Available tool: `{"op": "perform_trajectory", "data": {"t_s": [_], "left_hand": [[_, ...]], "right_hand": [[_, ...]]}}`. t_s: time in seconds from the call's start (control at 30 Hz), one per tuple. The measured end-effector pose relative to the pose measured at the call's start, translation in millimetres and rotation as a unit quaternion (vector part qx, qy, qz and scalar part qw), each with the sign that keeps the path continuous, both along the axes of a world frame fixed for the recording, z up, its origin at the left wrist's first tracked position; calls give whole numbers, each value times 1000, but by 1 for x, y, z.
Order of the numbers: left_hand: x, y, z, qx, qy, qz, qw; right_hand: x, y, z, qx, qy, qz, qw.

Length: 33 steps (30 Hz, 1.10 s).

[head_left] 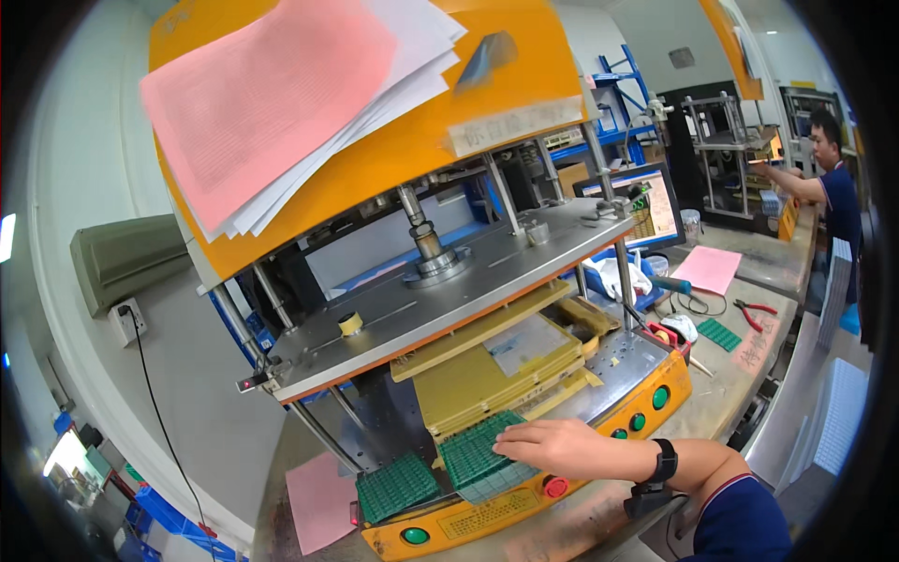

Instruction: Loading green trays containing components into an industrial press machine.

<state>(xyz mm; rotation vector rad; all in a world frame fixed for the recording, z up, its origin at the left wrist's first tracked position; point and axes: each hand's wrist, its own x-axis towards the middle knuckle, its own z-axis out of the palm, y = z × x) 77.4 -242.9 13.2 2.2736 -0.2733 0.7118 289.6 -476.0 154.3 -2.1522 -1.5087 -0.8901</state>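
The right hand (548, 446) reaches in from the lower right, palm down, its fingers close together on the right edge of a green circuit-board panel (476, 453). Its thumb is hidden, so I cannot tell whether the panel is pinched or only touched. The left hand is out of view; I cannot tell how its fingers stand.

The touched panel lies at the front of an orange-framed press, just below a yellow fixture (492, 384) and jutting over the press's orange front face (487, 518). Just left of it lies a 2nd green panel (397, 488) — beside that, a pink sheet (316, 501) on the bench. On the front face are 4 green push-buttons (660, 398) and 1 red mushroom button (555, 486).

To the right, the bench holds red-handled pliers (752, 315) near a 3rd green panel (719, 334) — and farther back, a co-worker (838, 201) reaches toward other equipment.
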Motion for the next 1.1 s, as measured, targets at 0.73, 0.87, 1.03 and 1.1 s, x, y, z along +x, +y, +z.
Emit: {"op": "perform_trajectory", "data": {"t_s": [0.73,0.87,1.03,1.1], "left_hand": [[2,-6,-5,43,-30,78,996],[2,-5,-7,46,-30,79,995],[3,-5,-5,64,-43,76,994],[4,-6,-2,61,-48,73,994]], "right_hand": [[156,72,-7,53,122,-36,990],[156,72,-5,55,125,-30,990],[156,72,-3,47,124,-29,991],[158,72,-2,47,116,-20,992]]}}
